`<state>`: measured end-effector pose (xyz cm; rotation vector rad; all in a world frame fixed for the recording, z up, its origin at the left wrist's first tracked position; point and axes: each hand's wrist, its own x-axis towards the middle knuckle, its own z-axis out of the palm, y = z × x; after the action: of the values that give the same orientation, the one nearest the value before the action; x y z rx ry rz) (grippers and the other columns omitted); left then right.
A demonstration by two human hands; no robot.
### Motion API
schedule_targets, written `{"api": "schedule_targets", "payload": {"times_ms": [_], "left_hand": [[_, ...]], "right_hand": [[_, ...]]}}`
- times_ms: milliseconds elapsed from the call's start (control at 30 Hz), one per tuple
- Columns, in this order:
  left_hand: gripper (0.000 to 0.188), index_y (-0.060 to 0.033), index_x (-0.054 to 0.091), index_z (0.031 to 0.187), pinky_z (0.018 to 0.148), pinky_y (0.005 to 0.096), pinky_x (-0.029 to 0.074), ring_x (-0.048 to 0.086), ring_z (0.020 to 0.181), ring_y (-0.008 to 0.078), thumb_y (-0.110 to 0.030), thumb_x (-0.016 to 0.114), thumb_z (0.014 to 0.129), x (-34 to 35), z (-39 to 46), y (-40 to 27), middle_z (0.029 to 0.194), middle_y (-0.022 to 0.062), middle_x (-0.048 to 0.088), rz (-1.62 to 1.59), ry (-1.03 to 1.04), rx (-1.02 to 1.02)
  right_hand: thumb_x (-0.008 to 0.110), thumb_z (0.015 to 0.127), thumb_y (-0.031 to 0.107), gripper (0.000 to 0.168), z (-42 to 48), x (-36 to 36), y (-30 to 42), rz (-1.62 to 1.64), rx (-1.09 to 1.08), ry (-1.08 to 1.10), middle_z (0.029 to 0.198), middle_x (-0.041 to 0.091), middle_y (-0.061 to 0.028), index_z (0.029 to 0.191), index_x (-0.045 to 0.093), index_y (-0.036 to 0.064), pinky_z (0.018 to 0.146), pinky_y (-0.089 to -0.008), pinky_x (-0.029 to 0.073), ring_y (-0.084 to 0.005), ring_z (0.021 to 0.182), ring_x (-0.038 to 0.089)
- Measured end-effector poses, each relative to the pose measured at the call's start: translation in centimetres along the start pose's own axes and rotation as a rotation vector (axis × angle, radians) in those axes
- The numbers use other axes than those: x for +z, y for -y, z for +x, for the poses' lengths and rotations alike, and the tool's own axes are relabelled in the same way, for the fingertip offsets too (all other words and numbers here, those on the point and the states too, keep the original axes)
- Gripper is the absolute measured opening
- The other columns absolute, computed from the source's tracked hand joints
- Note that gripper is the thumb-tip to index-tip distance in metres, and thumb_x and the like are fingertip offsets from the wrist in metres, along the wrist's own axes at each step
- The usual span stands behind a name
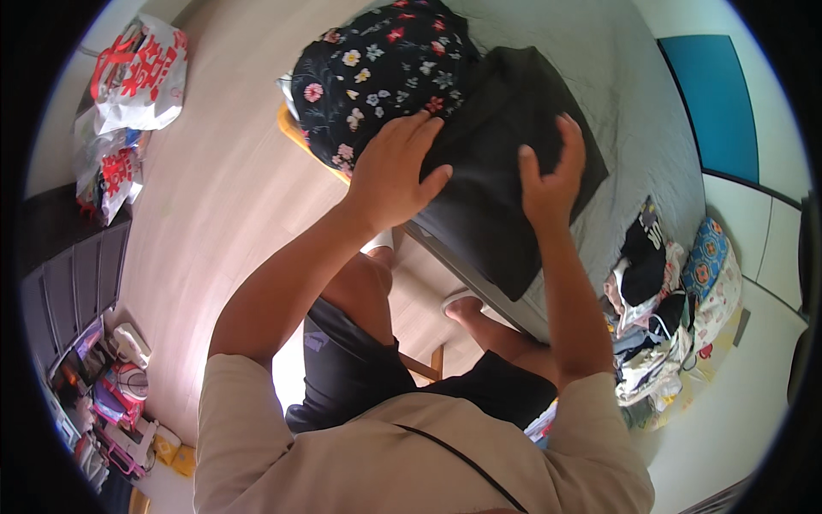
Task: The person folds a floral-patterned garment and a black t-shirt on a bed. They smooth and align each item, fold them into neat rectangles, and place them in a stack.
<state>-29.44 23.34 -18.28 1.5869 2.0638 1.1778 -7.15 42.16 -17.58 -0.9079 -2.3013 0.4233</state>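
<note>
A plain black cloth or garment (481,186) lies partly folded on the edge of a bed with a grey-green sheet (642,115). Its near corner hangs over the bed's side. My left hand (395,164) rests at the cloth's left side, palm down, thumb apart and fingertips by the floral fabric. Over the right part of the cloth is my right hand (555,170), thumb and fingers spread with nothing pinched between them. Just beyond my left hand lies a bunched black fabric with a flower print (379,77), touching the black cloth.
A heap of clothes (648,308) lies at the right, beside patterned cushions or bedding (709,276). White bags with red print (144,77) stand at the far left near a dark drawer unit (77,270). Toys and mixed items (115,398) crowd the lower left. A yellow edge (295,132) shows under the floral fabric.
</note>
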Motion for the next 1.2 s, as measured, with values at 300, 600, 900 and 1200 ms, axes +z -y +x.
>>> {"api": "schedule_targets", "payload": {"times_ms": [300, 600, 900, 1200], "left_hand": [[0.066, 0.0017, 0.051, 0.15, 0.119, 0.0471, 0.039, 0.049, 0.14, 0.0408, -0.035, 0.069, 0.099, 3.7, -0.6, 1.8, 0.153, 0.023, 0.053, 0.076, -0.017, 0.008], [0.07, 0.0039, 0.047, 0.153, 0.12, 0.0463, 0.038, 0.048, 0.142, 0.0416, -0.047, 0.058, 0.107, 3.2, -0.1, 2.3, 0.154, 0.0249, 0.052, 0.075, 0.057, 0.019], [0.065, 0.0, 0.054, 0.15, 0.12, 0.0438, 0.038, 0.051, 0.141, 0.0395, -0.051, 0.052, 0.11, 1.4, 0.3, 2.5, 0.15, 0.0244, 0.056, -0.08, 0.154, -0.032], [0.031, -0.0045, 0.074, 0.116, 0.102, 0.0452, 0.051, 0.064, 0.118, 0.0363, -0.013, 0.08, 0.087, 0.3, -2.1, 0.6, 0.123, 0.0167, 0.069, 0.117, -0.137, 0.156]], "right_hand": [[0.077, 0.097, 0.042, 0.065, -12.2, -7.3, -4.1, 1.454, 1.402, 0.049, 0.134, 0.069, -0.0166, 0.141, 0.058, -0.002, 0.113, -0.0458, 0.05, -0.0283, 0.125, 0.066], [0.081, 0.089, 0.025, 0.063, -10.6, -3.3, -4.5, 1.359, 1.443, 0.139, 0.128, 0.071, -0.0194, 0.139, 0.057, -0.005, 0.101, -0.0459, 0.059, -0.0329, 0.112, 0.072], [0.074, 0.092, 0.013, 0.052, -14.6, -6.2, -3.4, 1.247, 1.221, -0.143, 0.119, 0.073, -0.0216, 0.136, 0.058, -0.009, 0.089, -0.0422, 0.064, -0.0311, 0.099, 0.075], [0.076, 0.095, 0.014, 0.037, -21.2, -13.0, -5.9, 0.303, 1.232, -0.343, 0.112, 0.073, -0.0098, 0.127, 0.066, 0.0, 0.092, -0.0301, 0.055, -0.0192, 0.1, 0.069]]}}
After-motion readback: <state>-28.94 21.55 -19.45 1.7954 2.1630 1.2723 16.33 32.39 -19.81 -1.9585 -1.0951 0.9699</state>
